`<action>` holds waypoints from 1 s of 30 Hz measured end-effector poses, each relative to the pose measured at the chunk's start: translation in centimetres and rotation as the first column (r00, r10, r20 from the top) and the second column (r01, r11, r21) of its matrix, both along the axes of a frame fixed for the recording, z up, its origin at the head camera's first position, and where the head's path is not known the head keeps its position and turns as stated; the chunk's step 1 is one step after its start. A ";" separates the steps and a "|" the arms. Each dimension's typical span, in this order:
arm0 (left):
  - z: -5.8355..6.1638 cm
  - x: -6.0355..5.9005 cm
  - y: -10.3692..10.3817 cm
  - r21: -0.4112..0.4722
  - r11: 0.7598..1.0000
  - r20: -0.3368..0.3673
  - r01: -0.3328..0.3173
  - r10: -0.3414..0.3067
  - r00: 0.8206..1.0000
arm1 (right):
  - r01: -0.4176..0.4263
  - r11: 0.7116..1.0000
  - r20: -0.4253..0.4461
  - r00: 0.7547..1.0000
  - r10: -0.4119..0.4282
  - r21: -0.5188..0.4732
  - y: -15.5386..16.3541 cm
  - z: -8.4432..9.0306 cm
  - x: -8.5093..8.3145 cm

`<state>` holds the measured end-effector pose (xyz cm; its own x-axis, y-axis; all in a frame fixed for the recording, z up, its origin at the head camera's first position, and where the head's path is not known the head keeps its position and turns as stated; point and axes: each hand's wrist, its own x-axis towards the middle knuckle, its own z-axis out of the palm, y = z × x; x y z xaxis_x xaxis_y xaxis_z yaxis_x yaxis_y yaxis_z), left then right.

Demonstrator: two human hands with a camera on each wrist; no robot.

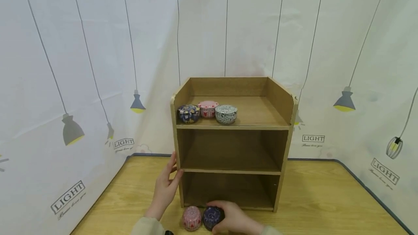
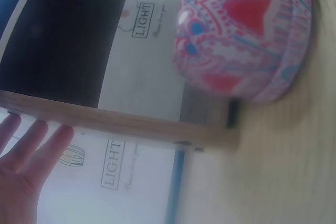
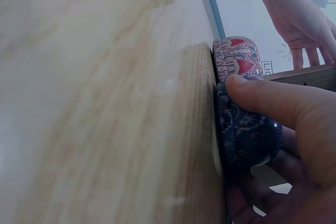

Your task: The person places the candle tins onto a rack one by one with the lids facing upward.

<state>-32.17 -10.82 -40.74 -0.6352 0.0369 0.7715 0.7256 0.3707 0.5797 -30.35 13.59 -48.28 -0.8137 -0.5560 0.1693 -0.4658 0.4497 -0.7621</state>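
Fingers of the right hand (image 1: 233, 218) curl around the dark blue tin (image 1: 213, 217); the left hand (image 1: 166, 188), fingers straight, steadies the wooden shelf (image 1: 228, 171). Three tins are shelved; two remain on the surface (image 1: 326, 198).

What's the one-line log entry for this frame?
right hand: grips dark blue tin on table | left hand: flat on shelf unit side | pink tin: beside blue

Head view high, facing shelf (image 1: 230, 144) — wrist views low, close, sharing pink tin (image 2: 244, 35).

A pink patterned tin (image 2: 244, 35) sits on the table (image 2: 273, 171) beside a wooden shelf edge (image 2: 131, 124), left hand (image 2: 21, 166) open-fingered.
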 end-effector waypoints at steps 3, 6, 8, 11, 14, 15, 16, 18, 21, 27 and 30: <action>-0.1 -0.1 -0.1 -0.003 1.000 -0.014 -0.001 0.001 1.000 | 0.008 1.000 -0.014 1.000 -0.007 0.015 -0.1 0.0 -0.1; 0.0 -0.1 -0.1 -0.004 1.000 -0.016 0.002 -0.002 1.000 | 0.025 0.999 -0.035 0.999 -0.024 0.035 -0.1 0.1 0.0; 0.0 -0.1 -0.1 -0.004 1.000 -0.015 0.000 0.000 1.000 | 0.035 0.998 -0.041 0.999 -0.033 0.046 -0.2 0.2 0.0; 0.1 -0.1 -0.1 0.003 1.000 -0.015 0.006 -0.006 1.000 | 0.037 0.998 -0.022 0.999 -0.036 0.044 -0.1 0.4 0.1; 0.1 -0.1 -0.1 -0.001 1.000 -0.022 0.008 -0.008 1.000 | 0.035 0.999 0.008 0.999 -0.035 0.036 -0.1 0.6 0.1; 0.1 -0.1 -0.1 -0.003 1.000 -0.025 0.008 -0.008 1.000 | 0.033 0.999 0.013 0.999 -0.033 0.035 -0.1 0.7 0.1; 0.1 -0.1 -0.1 -0.005 1.000 -0.028 0.006 -0.007 1.000 | 0.033 0.999 0.017 0.999 -0.033 0.036 -0.1 0.8 0.2; 0.1 0.0 -0.1 -0.009 1.000 -0.033 0.006 -0.006 0.999 | 0.030 0.999 0.031 0.999 -0.031 0.034 0.0 1.0 0.3; 0.1 0.0 -0.1 -0.015 1.000 -0.039 0.009 -0.010 0.999 | 0.029 0.999 0.033 0.999 -0.030 0.035 0.0 1.4 0.5; 0.2 0.1 -0.1 -0.014 1.000 -0.034 0.020 -0.021 0.999 | 0.014 0.998 -0.003 1.000 -0.014 0.053 0.1 2.0 0.7; 0.1 0.2 -0.2 -0.017 1.000 -0.032 0.012 -0.013 0.999 | 0.008 0.998 -0.015 1.000 -0.007 0.069 0.1 2.1 0.7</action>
<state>-32.00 -11.05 -40.63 -0.6097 0.0578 0.7905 0.7482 0.3712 0.5500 -29.62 13.69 -46.23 -0.8155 -0.5609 0.1427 -0.4733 0.5044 -0.7222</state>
